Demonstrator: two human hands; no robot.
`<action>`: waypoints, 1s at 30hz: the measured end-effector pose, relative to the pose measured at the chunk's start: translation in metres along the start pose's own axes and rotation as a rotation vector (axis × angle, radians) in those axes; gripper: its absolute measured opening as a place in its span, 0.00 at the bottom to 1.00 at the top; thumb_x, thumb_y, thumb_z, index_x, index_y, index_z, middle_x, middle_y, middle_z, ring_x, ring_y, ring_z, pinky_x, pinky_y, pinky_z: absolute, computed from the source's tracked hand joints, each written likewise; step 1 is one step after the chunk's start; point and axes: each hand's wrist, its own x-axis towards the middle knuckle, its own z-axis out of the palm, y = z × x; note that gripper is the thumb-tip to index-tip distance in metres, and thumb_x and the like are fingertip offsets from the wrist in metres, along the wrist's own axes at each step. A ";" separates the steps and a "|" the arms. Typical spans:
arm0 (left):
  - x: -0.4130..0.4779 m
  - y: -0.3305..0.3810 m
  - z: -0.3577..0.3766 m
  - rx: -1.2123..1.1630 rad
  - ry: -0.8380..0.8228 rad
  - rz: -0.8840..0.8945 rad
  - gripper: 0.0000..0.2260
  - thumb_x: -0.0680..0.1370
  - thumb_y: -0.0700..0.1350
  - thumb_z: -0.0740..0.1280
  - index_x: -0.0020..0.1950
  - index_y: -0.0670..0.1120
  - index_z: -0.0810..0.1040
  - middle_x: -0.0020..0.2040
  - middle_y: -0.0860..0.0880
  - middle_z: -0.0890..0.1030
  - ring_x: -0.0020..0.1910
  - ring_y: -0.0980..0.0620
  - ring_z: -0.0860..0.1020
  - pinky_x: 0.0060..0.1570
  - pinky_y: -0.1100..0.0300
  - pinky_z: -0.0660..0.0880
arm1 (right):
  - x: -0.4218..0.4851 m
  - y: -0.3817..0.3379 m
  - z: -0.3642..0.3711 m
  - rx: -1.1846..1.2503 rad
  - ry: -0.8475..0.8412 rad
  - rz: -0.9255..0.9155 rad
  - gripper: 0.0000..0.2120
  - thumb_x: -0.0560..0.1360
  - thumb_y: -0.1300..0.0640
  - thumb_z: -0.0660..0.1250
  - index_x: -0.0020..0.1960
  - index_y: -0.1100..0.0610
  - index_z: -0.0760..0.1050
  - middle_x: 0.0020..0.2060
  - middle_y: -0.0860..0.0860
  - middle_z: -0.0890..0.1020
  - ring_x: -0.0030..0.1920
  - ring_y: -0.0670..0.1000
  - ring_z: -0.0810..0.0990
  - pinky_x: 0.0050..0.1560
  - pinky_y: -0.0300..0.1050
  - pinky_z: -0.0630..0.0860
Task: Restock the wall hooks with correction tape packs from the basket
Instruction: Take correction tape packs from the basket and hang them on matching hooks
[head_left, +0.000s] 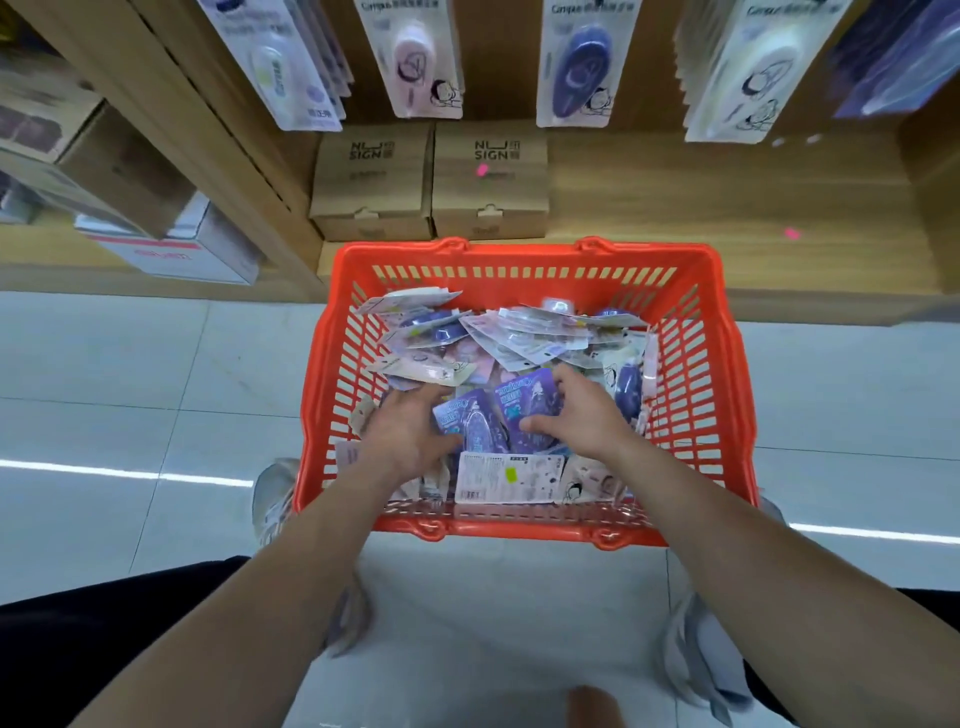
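Down in the heap of loose carded correction tape packs (524, 332), two purple plastic-fronted packs lay face up, side by side, towards the near end. The right hand (584, 410) had its fingers curled over the far edge of the right purple pack (527, 402) and its thumb on the near part, gripping it. The left hand (408, 431) lay palm down, fingers spread and nearly straight over the pile. Its thumb touched the left purple pack (467, 423) without closing on it. All the packs lay in a red slatted plastic basket (724, 395) standing on a pale grey tiled floor (130, 395). Beyond the basket, two brown cardboard boxes (371, 182) sat touching on a low wooden shelf (727, 208). Above them were hanging tape packs (426, 62), in rows against the wooden wall.
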 end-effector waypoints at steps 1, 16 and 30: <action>0.000 0.004 0.004 0.004 -0.015 -0.014 0.32 0.73 0.57 0.76 0.75 0.52 0.71 0.69 0.49 0.77 0.69 0.46 0.71 0.65 0.49 0.74 | 0.001 0.000 -0.001 0.059 0.012 -0.004 0.23 0.71 0.48 0.80 0.59 0.52 0.72 0.51 0.46 0.81 0.50 0.49 0.81 0.52 0.53 0.80; -0.035 0.034 -0.053 -0.888 -0.071 0.107 0.08 0.81 0.44 0.70 0.60 0.45 0.79 0.46 0.48 0.88 0.43 0.48 0.86 0.39 0.58 0.81 | -0.014 -0.050 -0.028 0.500 -0.093 -0.118 0.32 0.67 0.44 0.82 0.68 0.47 0.78 0.54 0.54 0.86 0.57 0.55 0.84 0.60 0.53 0.81; -0.041 0.039 -0.050 -1.072 -0.001 -0.025 0.10 0.76 0.46 0.77 0.54 0.45 0.82 0.40 0.49 0.86 0.34 0.55 0.84 0.35 0.61 0.79 | -0.031 -0.064 -0.021 0.364 -0.109 -0.115 0.24 0.69 0.46 0.81 0.59 0.54 0.79 0.45 0.46 0.77 0.39 0.44 0.74 0.36 0.34 0.69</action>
